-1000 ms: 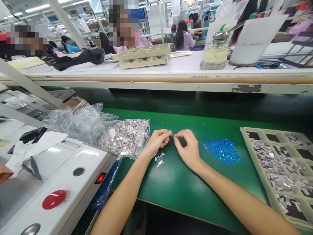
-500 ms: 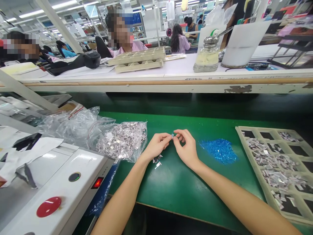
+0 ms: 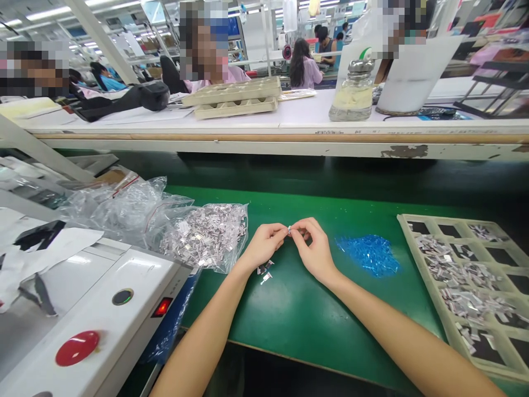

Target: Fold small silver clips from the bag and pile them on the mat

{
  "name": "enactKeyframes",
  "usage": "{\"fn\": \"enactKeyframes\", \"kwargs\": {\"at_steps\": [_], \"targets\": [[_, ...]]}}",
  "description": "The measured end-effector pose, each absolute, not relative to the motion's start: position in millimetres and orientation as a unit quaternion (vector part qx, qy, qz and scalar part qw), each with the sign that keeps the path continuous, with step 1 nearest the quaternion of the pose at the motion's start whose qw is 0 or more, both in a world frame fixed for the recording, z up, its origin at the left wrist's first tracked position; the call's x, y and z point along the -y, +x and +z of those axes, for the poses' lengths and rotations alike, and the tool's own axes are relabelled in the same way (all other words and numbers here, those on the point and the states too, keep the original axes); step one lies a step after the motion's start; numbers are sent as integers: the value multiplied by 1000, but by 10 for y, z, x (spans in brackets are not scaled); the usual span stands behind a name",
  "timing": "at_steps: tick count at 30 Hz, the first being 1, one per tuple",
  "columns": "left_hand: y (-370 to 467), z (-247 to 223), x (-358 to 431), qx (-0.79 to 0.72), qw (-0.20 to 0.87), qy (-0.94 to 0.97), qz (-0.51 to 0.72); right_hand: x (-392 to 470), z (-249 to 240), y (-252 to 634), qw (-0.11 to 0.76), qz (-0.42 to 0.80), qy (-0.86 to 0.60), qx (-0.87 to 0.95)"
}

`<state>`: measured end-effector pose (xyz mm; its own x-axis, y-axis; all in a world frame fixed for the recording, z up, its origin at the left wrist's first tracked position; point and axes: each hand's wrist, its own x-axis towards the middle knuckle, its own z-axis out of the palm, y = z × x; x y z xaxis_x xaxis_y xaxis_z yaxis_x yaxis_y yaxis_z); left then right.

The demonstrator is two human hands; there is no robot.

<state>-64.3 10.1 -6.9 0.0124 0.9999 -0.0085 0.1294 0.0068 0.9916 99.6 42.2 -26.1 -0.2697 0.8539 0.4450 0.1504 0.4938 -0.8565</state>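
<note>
Beyond both hands stretches a workroom of benches and seated people (image 3: 306, 69) under ceiling lights (image 3: 45, 15). Ahead of the hands runs a long white shelf (image 3: 297, 118); beneath them lies a glossy green table (image 3: 314, 331). Left of the left hand (image 3: 262, 245) stands a white machine (image 3: 99, 309); well to the right of the right hand (image 3: 316, 251) is a compartmented tray (image 3: 427, 275) with small parts inside. A clear bag (image 3: 236, 256) of similar parts sits just left of the left hand, a heap of blue strips (image 3: 372, 255) right of the right hand, and a few loose parts (image 3: 266, 277) below the left fingers.

Between the fingertips is one small piece (image 3: 289, 229). The left thumb and forefinger pinch it; the right pair touches its other side, though whether they grip too cannot be told. Its direction and long axis are too hidden to read.

Half a second ago its blue end stood up above the fingertips; now only a pale glint shows.
</note>
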Motion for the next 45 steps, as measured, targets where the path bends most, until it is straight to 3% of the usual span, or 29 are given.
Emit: {"fn": "enactKeyframes", "kwargs": {"at_steps": [5, 10, 14, 19, 28, 33, 39, 45], "targets": [[-665, -78, -145, -551, 479, 471, 495, -445, -281, 1007, 485, 315, -378, 723], [-717, -61, -166, -510, 536, 378, 556, -445, -388, 981, 321, 184, -409, 834], [-765, -32, -159, -453, 579, 343, 584, -363, -369, 974, 289, 83, -372, 878], [-839, -16, -167, -420, 614, 300, 597, -270, -269, 977, 260, 104, -241, 929], [-838, -70, -176, -449, 593, 288, 604, -223, -273, 955, 198, 89, -160, 963], [-866, -31, -121, -421, 623, 300, 587, -240, -316, 956, 231, 155, -177, 944], [-912, 29, -73, -414, 631, 298, 584, -285, -302, 973, 386, 310, -245, 834], [-848, 5, -88, -484, 607, 294, 558, -326, -359, 911, 478, 394, -340, 708]]}}
